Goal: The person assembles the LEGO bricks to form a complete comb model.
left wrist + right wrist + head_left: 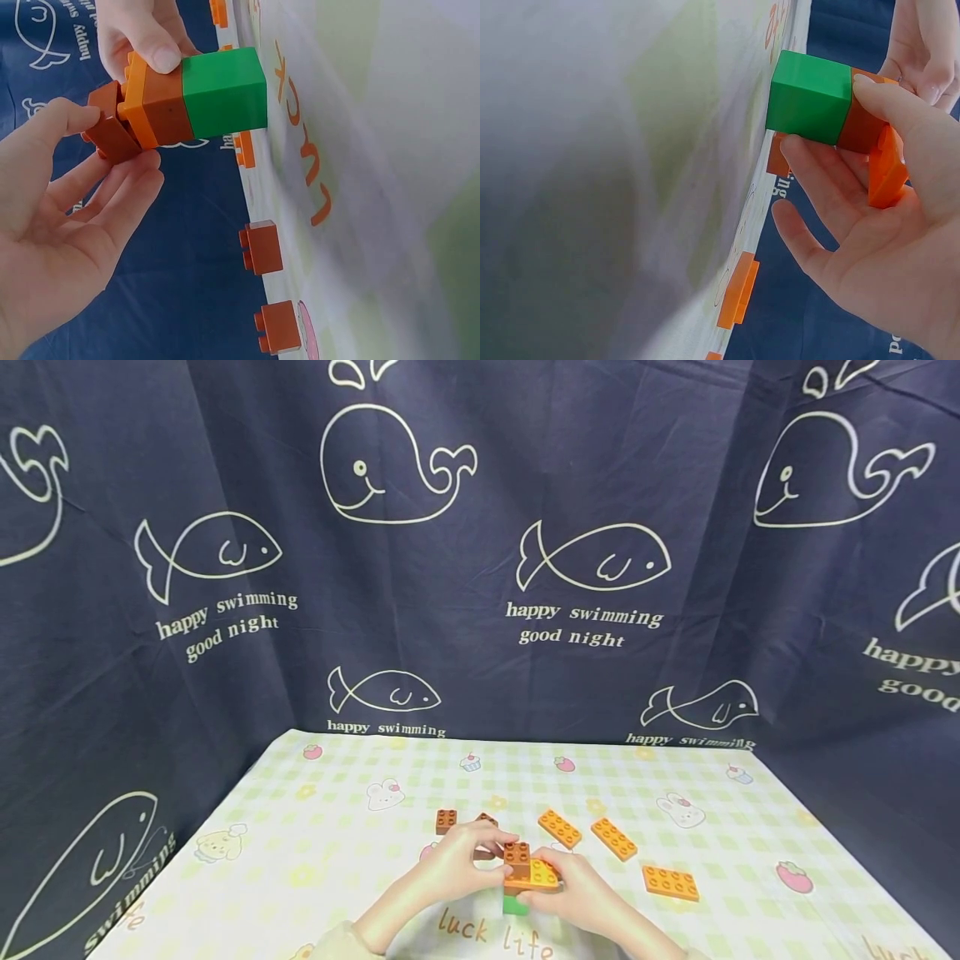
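My left hand (461,862) pinches a brown toy brick (516,860) between thumb and fingers, over one end of an orange flat brick (544,873). In the left wrist view this brown brick sits tilted against the orange studs, not flush. The stack below has another brown brick (166,106) under the orange one and a green brick (810,96) at the bottom. My right hand (576,887) grips the stack, its thumb on the lower brown brick in the right wrist view. The orange brick's other end juts out toward the right palm.
Two loose brown bricks, one at the left (446,822) and one partly behind my left hand (487,818), lie on the checked tablecloth (300,810). Three loose orange flat bricks (559,828) (614,839) (671,883) lie to the right. A dark printed curtain (480,635) hangs behind.
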Motion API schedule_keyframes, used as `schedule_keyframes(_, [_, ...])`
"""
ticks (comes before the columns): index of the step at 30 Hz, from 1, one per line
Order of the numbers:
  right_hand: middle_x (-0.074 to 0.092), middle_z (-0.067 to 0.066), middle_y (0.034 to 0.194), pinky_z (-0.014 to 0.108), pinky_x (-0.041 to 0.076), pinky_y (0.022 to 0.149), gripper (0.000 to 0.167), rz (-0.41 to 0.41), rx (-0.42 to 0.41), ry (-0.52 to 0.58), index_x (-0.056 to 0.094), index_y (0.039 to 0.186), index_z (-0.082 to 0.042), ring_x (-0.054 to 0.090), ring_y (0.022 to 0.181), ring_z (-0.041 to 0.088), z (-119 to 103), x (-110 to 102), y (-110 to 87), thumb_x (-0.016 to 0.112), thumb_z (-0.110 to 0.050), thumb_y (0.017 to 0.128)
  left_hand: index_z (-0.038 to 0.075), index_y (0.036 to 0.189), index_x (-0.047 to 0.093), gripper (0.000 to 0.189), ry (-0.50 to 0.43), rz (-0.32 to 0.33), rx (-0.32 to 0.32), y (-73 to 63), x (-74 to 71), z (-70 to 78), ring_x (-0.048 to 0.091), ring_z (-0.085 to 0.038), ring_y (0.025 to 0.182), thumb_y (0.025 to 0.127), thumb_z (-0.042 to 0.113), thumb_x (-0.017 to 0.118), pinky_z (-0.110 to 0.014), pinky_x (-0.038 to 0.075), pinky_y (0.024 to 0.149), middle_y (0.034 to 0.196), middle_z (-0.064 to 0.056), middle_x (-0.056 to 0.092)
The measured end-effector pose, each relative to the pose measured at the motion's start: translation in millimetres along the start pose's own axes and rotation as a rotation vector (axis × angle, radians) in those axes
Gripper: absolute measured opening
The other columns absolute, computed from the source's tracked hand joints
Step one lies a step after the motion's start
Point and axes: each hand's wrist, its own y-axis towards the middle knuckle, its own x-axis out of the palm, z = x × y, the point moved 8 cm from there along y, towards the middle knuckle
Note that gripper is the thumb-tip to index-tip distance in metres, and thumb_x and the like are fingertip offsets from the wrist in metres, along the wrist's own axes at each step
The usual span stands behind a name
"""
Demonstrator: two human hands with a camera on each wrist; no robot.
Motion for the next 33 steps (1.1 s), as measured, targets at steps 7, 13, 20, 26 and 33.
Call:
schedule_keyframes(7, [0.065, -0.005, 0.094, 0.015, 0.042, 0.059, 0.037, -0.008, -0.001, 0.018, 0.063, 0.107, -0.014, 0.051, 0.071, -0.002, 0.9, 0.6, 0.0, 0.071, -0.039, 0.081, 0.009, 0.115, 0.065, 0.033, -0.057, -0.002, -0.008, -0.2, -0.8, -1.5, 0.064, -0.014, 0.092, 0.083, 0.016, 0.071, -0.018, 0.054, 0.086, 0.100, -0.001, 0.064])
schedule_keyframes(13, [0.065, -0.006, 0.093, 0.016, 0.040, 0.059, 0.038, -0.002, 0.002, 0.004, 0.063, 0.108, -0.014, 0.050, 0.071, -0.001, 1.0, 0.1, -0.3, 0.071, -0.040, 0.081, 0.009, 0.114, 0.066, 0.032, -0.062, -0.020, 0.015, 0.1, -0.3, -2.1, 0.062, -0.006, 0.092, 0.083, 0.013, 0.071, -0.017, 0.054, 0.084, 0.103, -0.003, 0.064])
schedule_keyframes(20, [0.064, -0.006, 0.089, 0.016, 0.044, 0.054, 0.035, -0.018, -0.012, 0.052, 0.062, 0.106, -0.012, 0.050, 0.066, -0.001, 1.3, 1.7, -2.0, 0.071, -0.036, 0.082, 0.009, 0.113, 0.066, 0.032, -0.091, -0.037, 0.011, 0.6, 1.2, -5.3, 0.060, -0.001, 0.093, 0.082, 0.014, 0.071, -0.018, 0.055, 0.083, 0.105, -0.002, 0.063])
schedule_keyframes(26, [0.065, -0.005, 0.091, 0.016, 0.045, 0.057, 0.036, -0.026, -0.009, 0.054, 0.061, 0.106, -0.011, 0.051, 0.067, -0.001, 1.1, 1.9, -2.1, 0.070, -0.036, 0.082, 0.010, 0.112, 0.067, 0.034, -0.095, -0.020, 0.008, 0.7, 1.2, -6.3, 0.060, -0.003, 0.091, 0.081, 0.023, 0.073, -0.017, 0.055, 0.082, 0.103, -0.001, 0.064])
schedule_keyframes(33, [0.067, -0.001, 0.095, 0.016, 0.045, 0.058, 0.038, -0.004, 0.009, 0.049, 0.059, 0.105, -0.012, 0.053, 0.070, -0.001, 2.3, 0.2, -2.7, 0.072, -0.038, 0.080, 0.010, 0.110, 0.067, 0.035, -0.135, -0.005, -0.043, 1.5, 1.3, -10.7, 0.061, -0.001, 0.090, 0.080, 0.025, 0.075, -0.012, 0.053, 0.081, 0.102, -0.001, 0.068])
